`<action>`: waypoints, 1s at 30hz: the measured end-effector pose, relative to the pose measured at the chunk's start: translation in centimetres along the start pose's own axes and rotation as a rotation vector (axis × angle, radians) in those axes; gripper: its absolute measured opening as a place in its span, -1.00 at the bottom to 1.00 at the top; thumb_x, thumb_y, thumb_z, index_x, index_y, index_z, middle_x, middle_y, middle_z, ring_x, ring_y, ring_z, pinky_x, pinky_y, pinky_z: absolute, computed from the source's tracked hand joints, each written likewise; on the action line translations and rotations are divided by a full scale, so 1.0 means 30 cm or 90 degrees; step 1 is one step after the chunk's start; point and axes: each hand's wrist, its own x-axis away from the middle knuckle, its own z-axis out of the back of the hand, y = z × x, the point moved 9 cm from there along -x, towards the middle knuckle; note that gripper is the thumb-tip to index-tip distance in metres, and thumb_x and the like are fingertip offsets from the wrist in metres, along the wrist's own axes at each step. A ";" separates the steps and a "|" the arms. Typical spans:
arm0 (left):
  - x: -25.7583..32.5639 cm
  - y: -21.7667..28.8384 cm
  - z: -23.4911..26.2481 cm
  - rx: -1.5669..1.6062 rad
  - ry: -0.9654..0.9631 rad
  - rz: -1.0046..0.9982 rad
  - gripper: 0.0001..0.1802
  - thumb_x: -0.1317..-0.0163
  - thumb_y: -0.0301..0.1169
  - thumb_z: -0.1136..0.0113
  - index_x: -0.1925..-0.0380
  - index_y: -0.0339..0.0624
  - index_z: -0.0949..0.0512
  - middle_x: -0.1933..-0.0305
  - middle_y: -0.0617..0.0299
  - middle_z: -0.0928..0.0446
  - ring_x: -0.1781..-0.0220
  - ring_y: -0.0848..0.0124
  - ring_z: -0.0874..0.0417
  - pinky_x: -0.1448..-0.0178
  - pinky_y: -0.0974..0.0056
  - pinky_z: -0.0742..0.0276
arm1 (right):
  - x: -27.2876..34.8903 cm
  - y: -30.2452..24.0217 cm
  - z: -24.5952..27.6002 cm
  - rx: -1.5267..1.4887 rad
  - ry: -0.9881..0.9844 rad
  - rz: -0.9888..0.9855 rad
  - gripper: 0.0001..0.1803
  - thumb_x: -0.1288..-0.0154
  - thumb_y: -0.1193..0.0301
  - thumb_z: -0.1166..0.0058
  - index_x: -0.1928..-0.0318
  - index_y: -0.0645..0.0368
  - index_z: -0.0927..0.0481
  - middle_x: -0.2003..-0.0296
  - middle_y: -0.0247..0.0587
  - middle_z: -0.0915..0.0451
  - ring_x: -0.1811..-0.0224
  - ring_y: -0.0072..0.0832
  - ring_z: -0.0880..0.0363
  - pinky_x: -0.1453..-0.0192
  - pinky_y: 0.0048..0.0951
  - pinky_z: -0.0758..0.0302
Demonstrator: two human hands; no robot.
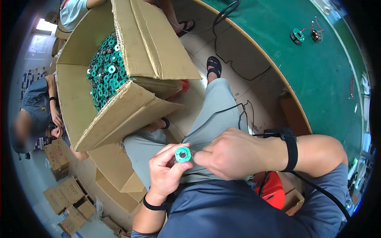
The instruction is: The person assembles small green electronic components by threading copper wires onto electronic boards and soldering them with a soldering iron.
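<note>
Between the thumb and fingers of my left hand [163,172] is a small round green coil part [183,155] with a dark hole in its middle. Its flat face is turned up. Close against its right side is my right hand [224,154], with the fingers curled in and the index fingertip by the part's edge. Whatever those fingers pinch, if anything, is hidden. Many similar green parts [106,71] fill the large open cardboard box [147,39] ahead on the left.
On the right curves a green-topped table [293,67] with a loose green coil part [297,35] and red wires. Black cables hang beside it. A red seat [274,192] is by my right hip. Several cartons [65,194] and a person in grey [37,101] are at left.
</note>
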 end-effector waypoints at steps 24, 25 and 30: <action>0.003 0.007 -0.006 -0.011 0.012 -0.029 -0.56 -0.10 -0.48 -0.51 -0.02 -0.34 -0.66 0.23 0.29 -0.60 0.26 0.59 -0.55 0.23 0.48 -0.44 | -0.002 0.089 0.054 0.018 0.082 -0.080 -0.88 -0.21 0.41 -0.08 0.30 0.20 -0.55 0.58 -0.05 -0.61 0.54 -0.05 -0.64 0.46 -0.09 -0.53; 0.004 -0.001 0.000 -0.014 0.011 -0.024 -0.56 -0.11 -0.48 -0.50 -0.02 -0.34 -0.66 0.23 0.29 -0.60 0.26 0.59 -0.55 0.23 0.48 -0.44 | -0.007 0.052 0.037 0.013 0.056 -0.057 -0.88 -0.22 0.41 -0.07 0.31 0.20 -0.55 0.58 -0.05 -0.61 0.53 -0.05 -0.64 0.46 -0.08 -0.54; 0.005 0.002 -0.005 0.021 0.013 -0.024 -0.55 -0.11 -0.45 -0.52 -0.02 -0.35 -0.66 0.23 0.30 -0.60 0.27 0.60 -0.54 0.24 0.49 -0.43 | -0.001 0.032 0.049 -0.021 0.080 -0.044 -0.89 -0.20 0.41 -0.09 0.34 0.19 -0.54 0.60 -0.04 -0.60 0.55 -0.04 -0.64 0.48 -0.08 -0.52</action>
